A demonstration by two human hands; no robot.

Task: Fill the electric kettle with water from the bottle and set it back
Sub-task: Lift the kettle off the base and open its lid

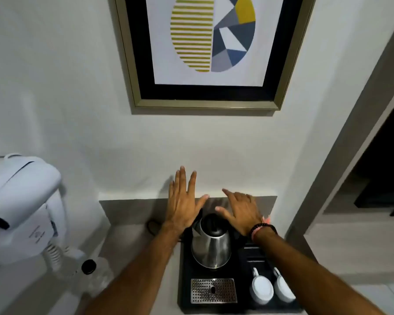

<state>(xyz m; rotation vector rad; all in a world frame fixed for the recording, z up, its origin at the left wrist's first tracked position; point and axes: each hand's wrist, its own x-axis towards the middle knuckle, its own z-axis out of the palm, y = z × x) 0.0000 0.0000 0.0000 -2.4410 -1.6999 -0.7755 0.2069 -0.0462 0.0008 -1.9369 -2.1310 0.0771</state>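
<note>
Above the kettle [210, 243], left hand [183, 204] and right hand [242, 211] hover flat, grips released.

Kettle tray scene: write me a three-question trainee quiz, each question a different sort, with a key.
1. True or false: the left hand grips the kettle.
2. How many white cups stand on the black tray?
3. The capped water bottle stands: A) on the tray, B) on the counter left of the tray, C) in the right hand.

Key: 1 false, both hands hover open above it; 2 two, upside down; 3 B.
</note>
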